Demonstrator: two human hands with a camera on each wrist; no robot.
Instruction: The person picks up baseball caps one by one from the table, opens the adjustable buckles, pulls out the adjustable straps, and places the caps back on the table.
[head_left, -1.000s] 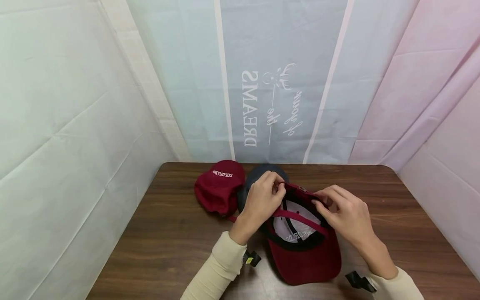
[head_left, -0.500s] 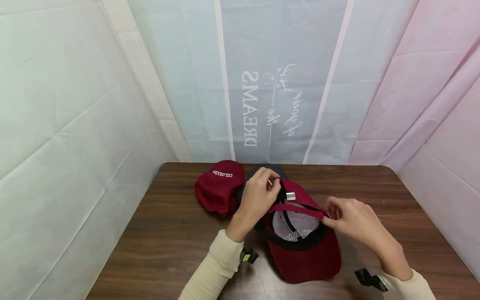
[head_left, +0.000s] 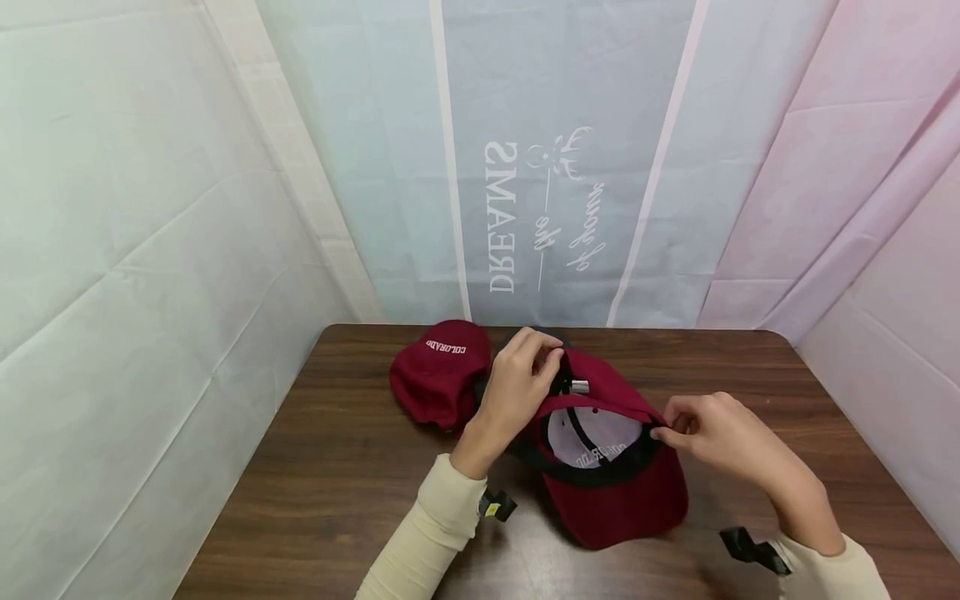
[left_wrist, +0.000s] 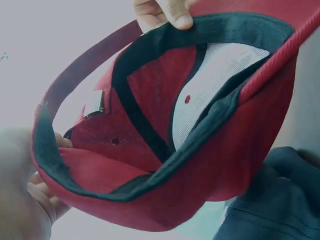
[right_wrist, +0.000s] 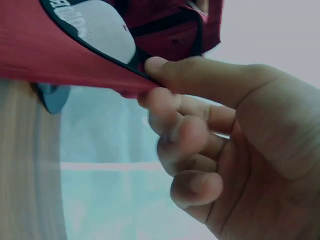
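Note:
A dark red baseball cap [head_left: 626, 510] is held with its inside facing up and its brim toward the person. Its black sweatband, pale front lining and back strap show, and a small metal buckle [head_left: 580, 387] hangs inside the back. At the cap's back left edge my left hand [head_left: 517, 383] grips the fabric; the left wrist view shows those fingers [left_wrist: 45, 195] at the rim. My right hand [head_left: 723, 442] pinches the right edge between thumb [right_wrist: 185, 75] and forefinger, the other fingers curled below.
Another red cap [head_left: 442, 375] with white COLORADO lettering lies at the table's back left. Beside it, a dark blue-grey cap [head_left: 557, 335] is mostly covered by the left hand and held cap. The wooden table [head_left: 315, 467] meets hanging fabric [head_left: 405, 167] at its back edge.
My right hand has moved from the cap's back edge to its right side, toward the brim. The back of the cap has been spread, its buckle now showing; the left hand has barely moved.

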